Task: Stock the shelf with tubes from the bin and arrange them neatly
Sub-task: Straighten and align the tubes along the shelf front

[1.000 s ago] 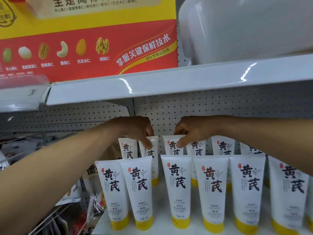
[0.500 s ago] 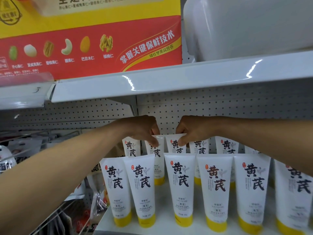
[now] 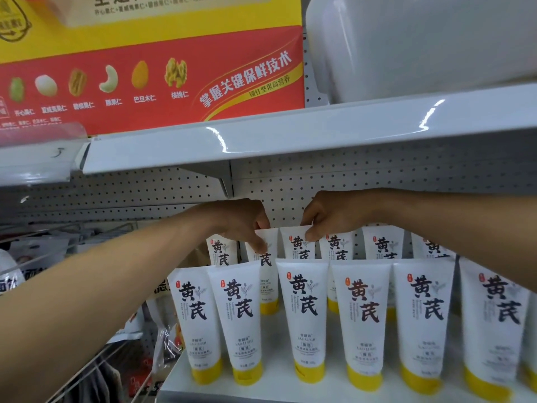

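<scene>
Two back tubes pinched at the top, behind the front row (image 3: 305, 309)
The left hand (image 3: 241, 222) pinches the top edge of the left tube (image 3: 268, 286); the right hand (image 3: 328, 216) pinches the right tube (image 3: 297, 245) just beside it. The front row hides much of both, and the shelf (image 3: 279, 388) is cut off past that row's right end

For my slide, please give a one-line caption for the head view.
Left hand pinches the top of one back-row tube; right hand pinches the neighbouring tube.
</scene>
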`<action>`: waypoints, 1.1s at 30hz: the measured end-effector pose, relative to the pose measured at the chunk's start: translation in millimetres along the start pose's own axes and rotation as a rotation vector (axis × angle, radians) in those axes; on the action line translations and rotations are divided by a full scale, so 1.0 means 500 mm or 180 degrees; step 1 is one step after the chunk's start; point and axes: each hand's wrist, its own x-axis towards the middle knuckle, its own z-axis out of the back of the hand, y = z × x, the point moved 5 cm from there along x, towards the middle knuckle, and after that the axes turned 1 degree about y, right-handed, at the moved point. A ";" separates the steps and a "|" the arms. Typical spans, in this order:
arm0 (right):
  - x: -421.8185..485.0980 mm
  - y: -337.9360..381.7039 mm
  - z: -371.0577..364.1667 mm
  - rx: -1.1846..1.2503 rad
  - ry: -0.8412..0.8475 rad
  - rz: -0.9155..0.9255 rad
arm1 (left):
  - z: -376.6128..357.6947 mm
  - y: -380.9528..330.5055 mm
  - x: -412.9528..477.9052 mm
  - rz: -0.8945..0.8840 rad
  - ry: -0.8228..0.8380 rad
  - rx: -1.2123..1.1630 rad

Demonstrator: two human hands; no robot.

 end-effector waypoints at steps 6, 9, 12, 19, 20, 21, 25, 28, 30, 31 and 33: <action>-0.014 -0.015 0.024 0.0100 -0.0225 0.0007 | -0.002 0.007 0.007 0.0073 -0.0077 0.0098; -0.028 -0.027 0.036 0.0160 -0.0289 0.0016 | -0.004 0.012 0.008 0.0088 -0.0095 0.0098; -0.048 -0.036 0.046 0.0129 -0.0291 -0.0047 | -0.005 0.014 0.010 0.0072 -0.0067 0.0042; -0.114 -0.061 0.050 -0.0527 0.0417 -0.0639 | -0.002 0.010 0.011 -0.0005 0.0032 -0.0015; -0.119 -0.066 0.046 -0.0620 0.0480 -0.0697 | 0.002 0.004 0.012 -0.0048 -0.0004 -0.0101; -0.122 -0.071 0.041 -0.0679 0.0525 -0.0727 | 0.007 -0.004 0.013 -0.0111 -0.0061 -0.0242; -0.126 -0.081 0.022 -0.0757 0.0490 -0.0668 | 0.028 -0.069 0.018 -0.0489 -0.0375 -0.0806; -0.126 -0.084 0.019 -0.0751 0.0355 -0.0629 | 0.036 -0.121 0.028 -0.0648 -0.0301 -0.0900; -0.126 -0.084 0.019 -0.0756 0.0336 -0.0607 | 0.035 -0.147 0.041 -0.0702 -0.0168 -0.0795; -0.125 -0.083 0.019 -0.0764 0.0332 -0.0603 | 0.033 -0.157 0.048 -0.0710 -0.0128 -0.0753; -0.124 -0.085 0.019 -0.0781 0.0308 -0.0616 | 0.026 -0.171 0.058 -0.0733 -0.0077 -0.0707</action>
